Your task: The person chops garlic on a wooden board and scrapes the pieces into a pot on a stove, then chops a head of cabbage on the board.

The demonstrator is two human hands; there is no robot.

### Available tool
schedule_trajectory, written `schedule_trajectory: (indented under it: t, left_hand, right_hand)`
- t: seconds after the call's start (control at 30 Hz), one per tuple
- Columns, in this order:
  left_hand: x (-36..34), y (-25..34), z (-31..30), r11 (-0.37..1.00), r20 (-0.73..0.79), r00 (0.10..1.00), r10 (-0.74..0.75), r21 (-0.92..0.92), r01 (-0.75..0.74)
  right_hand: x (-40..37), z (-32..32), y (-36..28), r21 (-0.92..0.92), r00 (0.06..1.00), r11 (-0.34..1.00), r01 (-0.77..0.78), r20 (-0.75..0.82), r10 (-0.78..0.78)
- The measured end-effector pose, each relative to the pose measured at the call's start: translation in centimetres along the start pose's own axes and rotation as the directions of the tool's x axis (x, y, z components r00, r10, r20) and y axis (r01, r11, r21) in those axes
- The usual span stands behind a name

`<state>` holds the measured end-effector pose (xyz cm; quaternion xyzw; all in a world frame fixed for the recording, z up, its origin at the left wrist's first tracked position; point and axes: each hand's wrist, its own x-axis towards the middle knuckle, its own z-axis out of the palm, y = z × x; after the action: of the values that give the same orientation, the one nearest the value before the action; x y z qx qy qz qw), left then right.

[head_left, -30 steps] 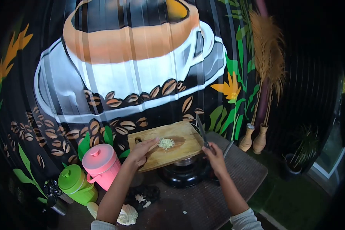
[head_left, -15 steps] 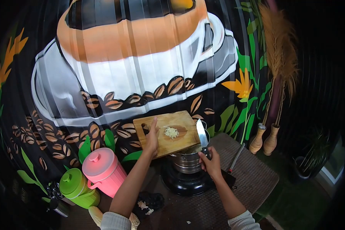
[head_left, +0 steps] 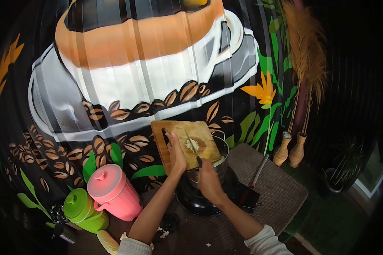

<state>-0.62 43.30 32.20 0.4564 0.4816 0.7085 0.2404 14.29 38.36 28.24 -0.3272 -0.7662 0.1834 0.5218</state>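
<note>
My left hand (head_left: 177, 156) grips a wooden cutting board (head_left: 166, 144) by its left edge, and the board is tilted over a metal pot (head_left: 221, 166). A small heap of finely chopped pale food (head_left: 192, 145) lies on the board. My right hand (head_left: 210, 182) is closed around the black handle of a knife (head_left: 192, 144), whose blade lies against the heap, seen nearly edge-on. The pot stands on a black stove (head_left: 191, 199), partly hidden behind the board and my right hand.
A pink lidded pitcher (head_left: 115, 193) and a green one (head_left: 85, 210) stand at the left. Pale leafy food (head_left: 107, 243) lies near my left sleeve. A hose (head_left: 261, 170) runs from the stove along the brown table (head_left: 281, 187). Two vases (head_left: 298, 149) stand beyond, at right.
The knife has moved left from beside the board's right edge onto the chopped food. My right hand has come across in front of the pot. The board is tilted more steeply.
</note>
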Motion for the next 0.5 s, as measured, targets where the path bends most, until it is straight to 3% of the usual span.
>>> schedule_trajectory:
  t: [0.07, 0.13, 0.2, 0.23, 0.27, 0.5]
  left_hand:
    - [-1.5, 2.8, 1.2, 0.985, 0.016, 0.991, 0.13, -0.119, -0.127]
    - [-1.6, 2.4, 1.5, 0.984, -0.011, 0.992, 0.124, -0.127, -0.124]
    - [-1.7, 2.2, 1.4, 0.984, -0.038, 0.993, 0.116, -0.135, -0.12]
    - [-1.9, 2.2, 1.2, 0.986, -0.018, 0.994, 0.107, -0.131, -0.108]
    - [-1.9, 2.1, 1.1, 0.987, 0.002, 0.995, 0.097, -0.127, -0.096]
    - [-3.2, 4.2, 1.4, 0.977, 0.067, 0.995, 0.076, -0.205, -0.061]
  right_hand:
    - [0.5, 0.5, -1.4, -0.083, 0.991, 0.997, 0.002, 0.133, 0.009]
    - [0.5, 1.4, -2.0, -0.129, 0.992, 0.99, 0.052, 0.124, -0.036]
    - [0.5, 1.9, -2.5, -0.166, 0.97, 0.986, -0.026, 0.236, 0.065]
    - [0.3, 2.5, -2.2, -0.249, 0.987, 0.965, 0.078, 0.155, -0.04]
    - [0.5, 2.6, -2.1, -0.249, 0.987, 0.965, 0.077, 0.153, -0.04]
    - [1.5, 2.0, -0.7, -0.324, 0.967, 0.946, -0.02, 0.236, 0.101]
